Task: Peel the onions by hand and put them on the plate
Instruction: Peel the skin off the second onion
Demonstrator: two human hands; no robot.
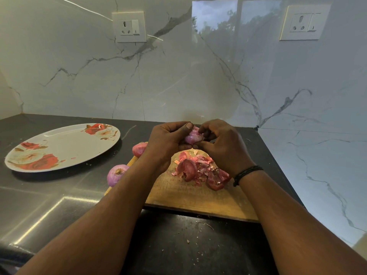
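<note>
A pale purple onion (193, 136) is held up above the wooden cutting board (190, 197). My left hand (168, 142) grips it from the left, thumb on top. My right hand (222, 145) pinches at its right side with curled fingers. A pile of red onion skins (200, 170) lies on the board below. Two more onions sit at the board's left edge: one (117, 174) near my left forearm, another (139, 149) partly hidden behind my left wrist. The white floral plate (65, 145) rests on the counter at the left, holding no onions.
The dark counter (49, 205) runs left and toward me, with small skin scraps near the front. A marble wall with two sockets (129, 26) stands behind. The counter ends at a marble wall on the right, close to the board.
</note>
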